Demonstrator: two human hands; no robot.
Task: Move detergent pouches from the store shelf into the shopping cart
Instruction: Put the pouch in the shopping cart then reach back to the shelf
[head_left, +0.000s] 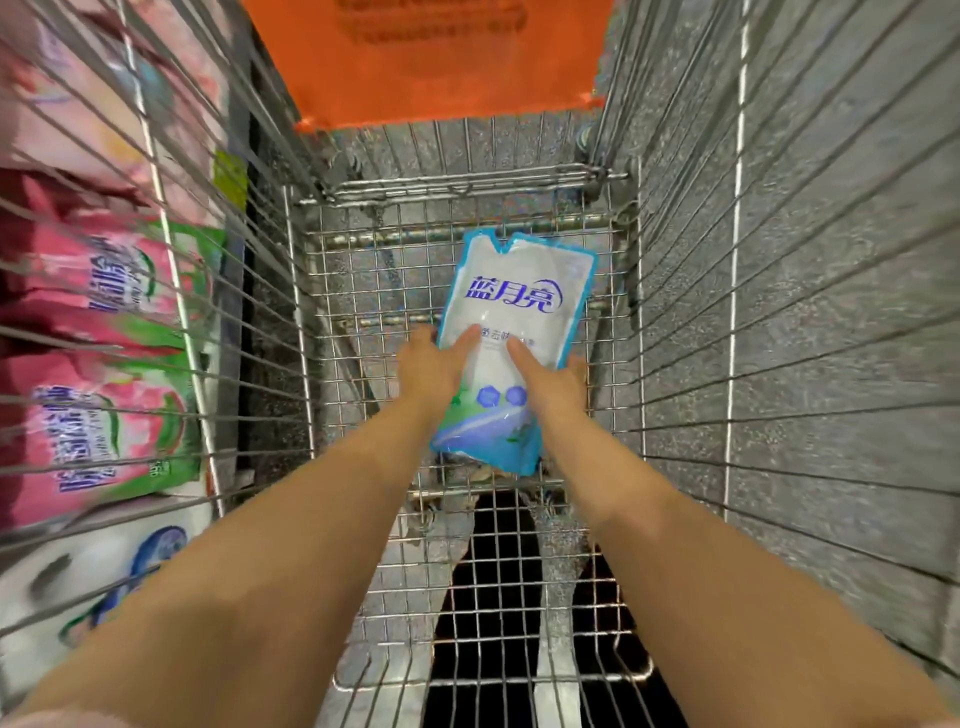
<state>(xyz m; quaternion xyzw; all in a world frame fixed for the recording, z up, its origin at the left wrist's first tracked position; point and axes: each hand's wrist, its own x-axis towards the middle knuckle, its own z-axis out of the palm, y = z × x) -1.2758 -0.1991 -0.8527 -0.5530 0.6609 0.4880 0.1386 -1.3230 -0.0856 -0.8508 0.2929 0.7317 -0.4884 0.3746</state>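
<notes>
A white and blue detergent pouch (514, 306) with blue lettering is held low inside the wire shopping cart (374, 291), just above its mesh floor. My left hand (434, 364) grips the pouch's left edge, thumb on its face. My right hand (550, 379) grips the right edge, thumb lying across the front. Both arms reach down into the cart from the near side. The pouch's lower end tilts toward me.
Pink and green pouches (104, 291) and a white and blue pouch (88, 577) lie on the store shelf seen through the cart's left wall. An orange flap (436, 62) closes the cart's far end. Grey speckled floor (831, 260) shows through the right wall.
</notes>
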